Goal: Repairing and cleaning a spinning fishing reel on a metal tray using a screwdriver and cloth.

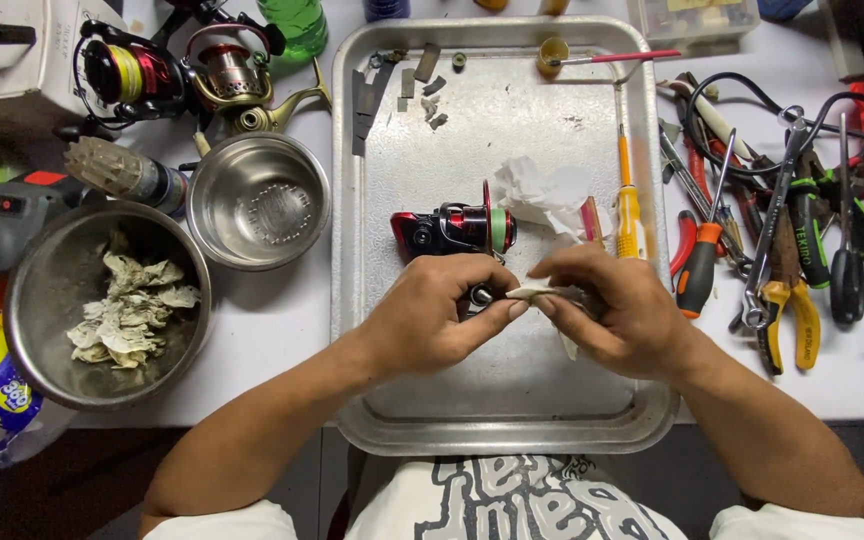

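My left hand (430, 318) pinches a small dark reel part (480, 295), and my right hand (617, 310) closes its grip on a folded white tissue (537, 292) pressed against that part, at the centre of the frame above a metal tray (512, 400). Just behind my hands on the tray lies a red and black fishing reel (452, 228) beside crumpled tissue (547, 190). Small loose pieces lie along the tray's top edge, so the reel seems partly stripped, cleaning under way. At lower left on the counter, a steel bowl (42, 300) holds used wipes (132, 310). Hand tools (782, 250) crowd the right.
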